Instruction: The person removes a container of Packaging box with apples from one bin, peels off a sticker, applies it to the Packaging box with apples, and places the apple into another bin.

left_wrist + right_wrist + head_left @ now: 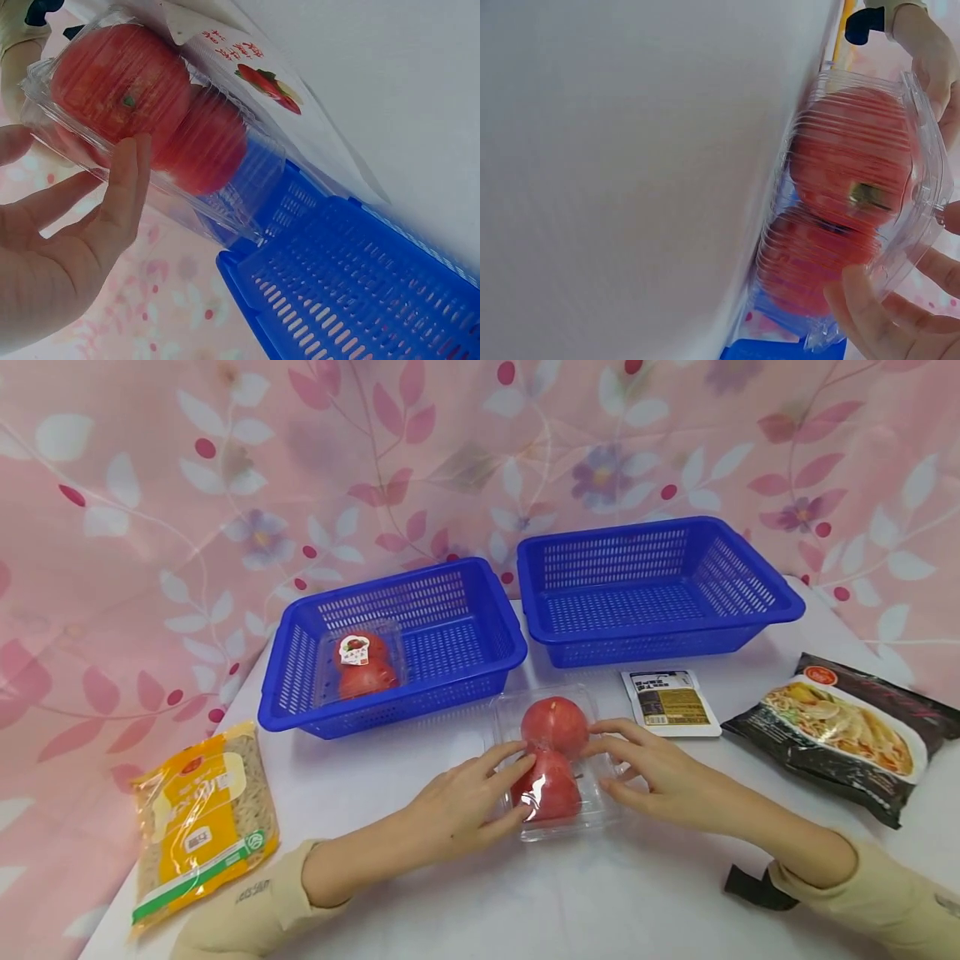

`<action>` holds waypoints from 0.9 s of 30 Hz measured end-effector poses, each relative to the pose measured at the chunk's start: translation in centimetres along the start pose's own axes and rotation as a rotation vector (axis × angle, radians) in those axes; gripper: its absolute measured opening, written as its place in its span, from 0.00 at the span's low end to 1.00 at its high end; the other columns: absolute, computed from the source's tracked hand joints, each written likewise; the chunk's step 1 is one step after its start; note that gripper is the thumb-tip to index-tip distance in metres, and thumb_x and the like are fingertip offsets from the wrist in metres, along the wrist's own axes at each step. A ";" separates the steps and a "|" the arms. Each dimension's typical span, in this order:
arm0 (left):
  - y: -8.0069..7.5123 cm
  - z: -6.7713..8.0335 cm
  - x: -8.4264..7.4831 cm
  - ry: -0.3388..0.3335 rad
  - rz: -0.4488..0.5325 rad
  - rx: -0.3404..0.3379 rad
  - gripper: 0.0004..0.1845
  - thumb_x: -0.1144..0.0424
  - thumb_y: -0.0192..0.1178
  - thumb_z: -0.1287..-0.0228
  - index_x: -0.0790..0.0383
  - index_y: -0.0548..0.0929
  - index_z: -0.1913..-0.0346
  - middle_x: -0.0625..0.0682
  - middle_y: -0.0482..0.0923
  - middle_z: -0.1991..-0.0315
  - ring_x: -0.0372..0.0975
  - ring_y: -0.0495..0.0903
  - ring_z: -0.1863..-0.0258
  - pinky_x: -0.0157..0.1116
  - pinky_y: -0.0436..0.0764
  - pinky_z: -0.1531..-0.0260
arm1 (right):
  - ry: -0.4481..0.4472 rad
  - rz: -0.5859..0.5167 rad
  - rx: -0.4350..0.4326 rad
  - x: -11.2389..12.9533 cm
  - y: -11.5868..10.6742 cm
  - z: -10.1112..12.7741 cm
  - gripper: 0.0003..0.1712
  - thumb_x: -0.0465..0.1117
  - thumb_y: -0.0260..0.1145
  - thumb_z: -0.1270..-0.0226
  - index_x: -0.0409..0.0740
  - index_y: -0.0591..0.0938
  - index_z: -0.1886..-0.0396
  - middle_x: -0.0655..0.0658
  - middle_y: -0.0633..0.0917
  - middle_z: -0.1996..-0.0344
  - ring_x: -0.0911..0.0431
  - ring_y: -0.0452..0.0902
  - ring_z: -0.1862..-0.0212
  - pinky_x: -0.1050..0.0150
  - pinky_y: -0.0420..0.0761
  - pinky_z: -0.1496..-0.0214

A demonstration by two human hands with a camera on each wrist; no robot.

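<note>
A clear plastic box [592,814] with two red tomatoes [553,727] inside rests on the white table in front of me. My left hand [472,797] lies over its left side, fingers spread and fingertips against the plastic. From the other side, my right hand [656,777] touches the right edge with loosely bent fingers. The right wrist view shows that hand's fingertips at the box's rim [930,187]. In the left wrist view the left fingers [127,187] touch the box's edge, with the thumb apart. The lid looks closed over the tomatoes.
Behind stand two blue baskets; the left basket [480,681] holds another tomato box [365,664], beside the right basket [660,639]. Around lie a yellow bag [206,827], a small white-and-brown packet [670,703] and a black noodle bag [847,727]. A printed white sheet [262,82] lies near the box.
</note>
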State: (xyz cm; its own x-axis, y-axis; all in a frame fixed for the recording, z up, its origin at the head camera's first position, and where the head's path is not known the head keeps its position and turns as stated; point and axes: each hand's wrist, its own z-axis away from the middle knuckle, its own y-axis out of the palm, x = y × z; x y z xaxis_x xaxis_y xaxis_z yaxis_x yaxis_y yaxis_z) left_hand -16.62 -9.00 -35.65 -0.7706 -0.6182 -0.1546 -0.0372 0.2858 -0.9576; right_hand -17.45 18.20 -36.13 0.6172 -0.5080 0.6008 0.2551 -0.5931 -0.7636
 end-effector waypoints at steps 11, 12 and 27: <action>-1.3 1.1 1.3 -0.195 0.017 0.038 0.27 0.47 0.54 0.38 0.54 0.68 0.38 0.50 0.76 0.51 0.31 0.79 0.73 0.37 0.79 0.74 | -0.054 0.199 -0.114 0.2 -0.1 0.4 0.25 0.36 0.66 0.46 0.48 0.75 0.46 0.39 0.69 0.43 0.44 0.65 0.43 0.42 0.69 0.47; -1.4 1.2 1.6 -0.227 0.006 0.057 0.28 0.47 0.55 0.39 0.54 0.68 0.38 0.50 0.77 0.52 0.33 0.80 0.69 0.39 0.80 0.71 | -0.056 0.199 -0.130 0.3 -0.1 0.5 0.25 0.36 0.67 0.46 0.48 0.75 0.47 0.39 0.69 0.43 0.44 0.65 0.42 0.41 0.69 0.48; 0.3 0.3 5.9 -0.337 0.013 0.488 0.46 0.41 0.66 0.54 0.55 0.62 0.32 0.62 0.58 0.34 0.56 0.58 0.37 0.53 0.65 0.44 | -0.064 0.094 -0.173 0.6 0.1 0.2 0.15 0.40 0.62 0.38 0.52 0.78 0.51 0.47 0.70 0.43 0.48 0.66 0.42 0.44 0.72 0.49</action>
State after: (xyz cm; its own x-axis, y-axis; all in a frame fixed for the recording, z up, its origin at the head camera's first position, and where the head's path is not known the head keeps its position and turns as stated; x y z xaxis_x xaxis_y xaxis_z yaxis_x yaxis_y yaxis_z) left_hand -20.99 -12.80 -36.94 -0.5219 -0.8380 -0.1593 0.3295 -0.0258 -0.9438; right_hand -16.90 17.97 -35.95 0.6799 -0.5285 0.5084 0.0662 -0.6462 -0.7603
